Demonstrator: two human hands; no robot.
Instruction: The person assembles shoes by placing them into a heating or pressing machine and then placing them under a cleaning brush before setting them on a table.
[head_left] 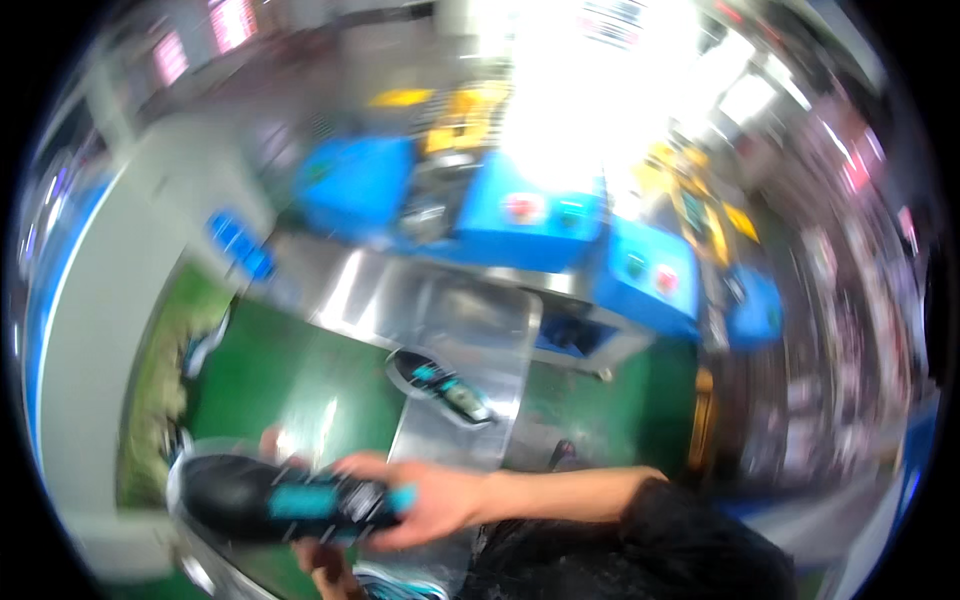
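A black shoe with teal patches [300, 500] is held up at the lower left, its toe pointing left. My right hand [435, 500] is closed around its right end, with the forearm reaching in from the right. From below, my left hand [322, 562] grips the same shoe; most of that hand is hidden behind it, and motion smears the fingers. A second black and teal shoe [440, 387] lies on the metal table [475, 320] beyond my hands. Under my right hand, part of a teal and white striped shoe [400, 585] shows at the lower edge.
Blue machine housings with red and green buttons [530, 215] line the table's far side. A pale machine body [90, 330] with an opening stands at the left, shoes inside it. Green floor [300, 385] shows between. Blue bottle-like objects [240, 245] sit at the table's left end.
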